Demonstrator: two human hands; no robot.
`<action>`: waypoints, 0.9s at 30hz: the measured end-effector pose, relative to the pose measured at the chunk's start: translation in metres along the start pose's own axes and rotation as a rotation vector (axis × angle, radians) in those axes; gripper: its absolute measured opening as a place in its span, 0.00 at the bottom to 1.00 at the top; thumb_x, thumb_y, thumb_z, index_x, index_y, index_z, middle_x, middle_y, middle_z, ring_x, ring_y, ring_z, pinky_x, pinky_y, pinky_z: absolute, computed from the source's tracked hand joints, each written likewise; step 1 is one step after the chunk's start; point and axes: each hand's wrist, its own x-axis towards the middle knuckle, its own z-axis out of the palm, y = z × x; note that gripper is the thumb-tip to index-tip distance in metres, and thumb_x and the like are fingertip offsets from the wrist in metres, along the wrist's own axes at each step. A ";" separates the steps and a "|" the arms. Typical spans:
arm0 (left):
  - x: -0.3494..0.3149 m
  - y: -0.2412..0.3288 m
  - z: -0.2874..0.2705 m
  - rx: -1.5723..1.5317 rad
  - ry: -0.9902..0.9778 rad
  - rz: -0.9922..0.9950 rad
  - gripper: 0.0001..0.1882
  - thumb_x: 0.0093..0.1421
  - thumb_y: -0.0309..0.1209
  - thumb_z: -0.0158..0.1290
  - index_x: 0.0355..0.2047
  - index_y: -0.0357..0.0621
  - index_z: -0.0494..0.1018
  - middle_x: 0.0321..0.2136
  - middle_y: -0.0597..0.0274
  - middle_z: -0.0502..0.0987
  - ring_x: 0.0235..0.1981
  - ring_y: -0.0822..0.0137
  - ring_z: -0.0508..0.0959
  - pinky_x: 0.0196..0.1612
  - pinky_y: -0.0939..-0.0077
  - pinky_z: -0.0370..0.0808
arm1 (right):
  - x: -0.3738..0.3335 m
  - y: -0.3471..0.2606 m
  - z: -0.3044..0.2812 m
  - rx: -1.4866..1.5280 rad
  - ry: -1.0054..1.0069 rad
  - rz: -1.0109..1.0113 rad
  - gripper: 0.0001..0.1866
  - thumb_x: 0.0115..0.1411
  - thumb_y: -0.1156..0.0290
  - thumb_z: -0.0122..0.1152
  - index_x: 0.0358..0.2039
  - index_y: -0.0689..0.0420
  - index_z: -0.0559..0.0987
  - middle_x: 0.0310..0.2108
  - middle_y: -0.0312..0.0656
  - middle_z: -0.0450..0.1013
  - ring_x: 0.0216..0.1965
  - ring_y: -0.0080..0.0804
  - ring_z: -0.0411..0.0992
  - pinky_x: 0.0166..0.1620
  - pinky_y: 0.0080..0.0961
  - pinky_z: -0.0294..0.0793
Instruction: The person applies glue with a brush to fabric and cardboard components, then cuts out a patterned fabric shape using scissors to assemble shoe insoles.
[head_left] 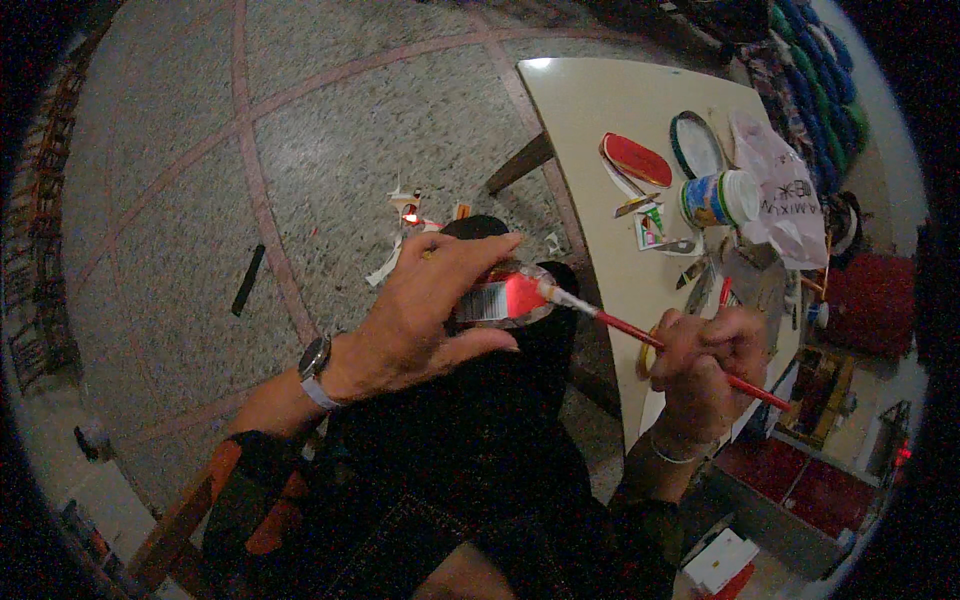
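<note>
My left hand (415, 315) is closed around a small clear plastic container (490, 303) with a barcode label and a bright red patch. Fingers and thumb clasp it from two sides over my lap. A paintbrush (625, 328) with a red handle and a pale ferrule is pinched in my right hand (705, 365). Its tip meets the container's right end, by the red patch. Whether the bristles press on the surface or dip inside I cannot tell. The handle's rear end sticks out past my right hand.
To my right, the pale table (590, 110) bears a red oval case (636, 159), a round dark-rimmed lid (697, 145), a white-capped blue jar (718, 198) and a crumpled plastic bag (780, 190). Paper scraps (385, 265) and a black strip (249, 281) lie on the floor.
</note>
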 end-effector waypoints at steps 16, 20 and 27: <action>-0.003 -0.008 0.025 -1.701 -0.150 -0.611 0.35 0.66 0.55 0.40 0.63 0.43 0.56 0.52 0.46 0.71 0.46 0.52 0.79 0.49 0.63 0.76 | 0.017 0.025 0.026 -0.644 -0.229 -0.036 0.14 0.59 0.77 0.55 0.46 0.59 0.78 0.41 0.49 0.73 0.44 0.44 0.73 0.49 0.35 0.72; -0.006 -0.011 0.029 -1.678 -0.163 -0.645 0.33 0.68 0.55 0.34 0.62 0.43 0.58 0.50 0.47 0.73 0.44 0.54 0.79 0.48 0.65 0.77 | 0.020 0.041 0.031 -0.561 -0.206 0.009 0.16 0.60 0.78 0.53 0.49 0.58 0.76 0.41 0.50 0.72 0.45 0.45 0.72 0.49 0.35 0.72; -0.010 -0.017 0.036 -1.761 -0.187 -0.704 0.30 0.70 0.52 0.31 0.60 0.41 0.61 0.48 0.50 0.75 0.42 0.55 0.80 0.48 0.66 0.76 | 0.022 0.058 0.038 -0.468 -0.350 0.118 0.15 0.62 0.77 0.53 0.49 0.58 0.77 0.44 0.51 0.69 0.44 0.43 0.72 0.49 0.33 0.72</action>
